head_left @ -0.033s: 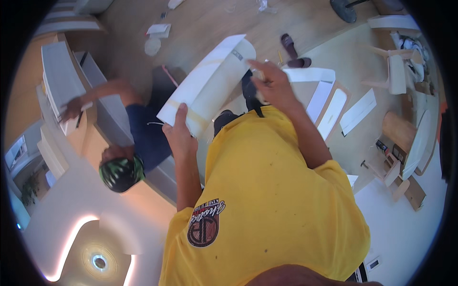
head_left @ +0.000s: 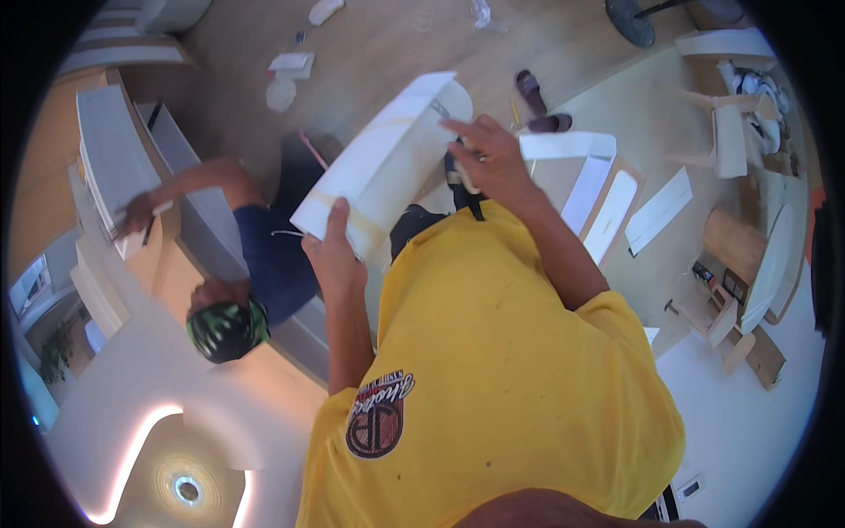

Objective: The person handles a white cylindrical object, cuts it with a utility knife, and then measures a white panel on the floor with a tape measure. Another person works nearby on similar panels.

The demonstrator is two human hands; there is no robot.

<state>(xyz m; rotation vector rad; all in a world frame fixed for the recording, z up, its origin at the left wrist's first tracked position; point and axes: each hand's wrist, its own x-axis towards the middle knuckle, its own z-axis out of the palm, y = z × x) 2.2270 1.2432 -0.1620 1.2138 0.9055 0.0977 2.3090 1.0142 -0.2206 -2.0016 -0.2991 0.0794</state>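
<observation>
My left hand grips the lower end of a roll of white sheet, its thumb lying across the outer face. Yellowish tape strips band the roll, and a loose edge of the sheet stands out along its length. By the roll's far end is my right hand, index finger stretched toward a small dark mark there. Its other fingers are curled round something pale that I cannot make out.
A co-worker in a dark shirt and patterned head covering reaches over a pale cabinet at left. Slippers lie on the floor ahead. White panels, a chair and an overturned-looking wooden table stand at right.
My right hand has moved slightly left and down along the roll's far end. The roll sits a little lower in view. My left hand keeps its grip.
</observation>
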